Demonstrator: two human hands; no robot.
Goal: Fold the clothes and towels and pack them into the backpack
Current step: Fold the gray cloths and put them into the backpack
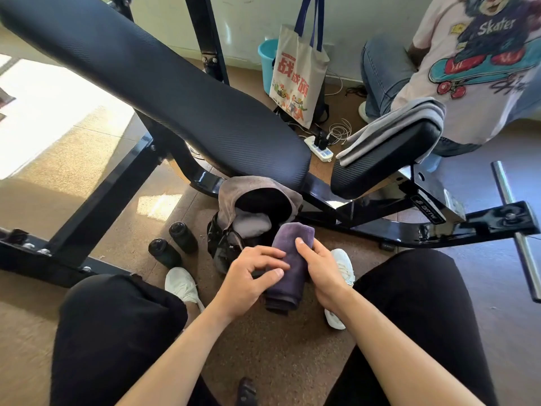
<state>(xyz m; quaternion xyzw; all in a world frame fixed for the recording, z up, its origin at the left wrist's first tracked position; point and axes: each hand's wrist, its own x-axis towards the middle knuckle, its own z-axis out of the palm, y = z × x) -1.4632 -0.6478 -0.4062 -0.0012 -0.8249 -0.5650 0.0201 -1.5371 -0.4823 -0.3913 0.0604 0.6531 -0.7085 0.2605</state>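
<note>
Knees in black trousers frame both forearms, which reach forward to a folded purple towel (pixel 292 268). Left hand (pixel 251 276) grips its left edge, with the fingers (pixel 272 254) curled over the top and the thumb pressed on the cloth. Right hand (pixel 319 271) holds the right side, the index finger laid along the top and the other fingers wrapped below, as far as I can see. So the towel sits between the two sets of fingers, above the floor, and its far end points past the fingertips toward the backpack (pixel 227 200).

The backpack stands just beyond the fingertips with its mouth open, and a pale cloth (pixel 251 225) lies inside. I judge the risk is here. Only the grip keeps the fold, so if one hand lets go early the layers may open. The pale cloth also fills part of the mouth, so the towel may catch on the rim. To the left of the left fingers stand two bottles (pixel 183 237), which a wide movement could knock over. Far beyond the fingers, a grey towel (pixel 392 127) waits on the bench (pixel 175 92).
</note>
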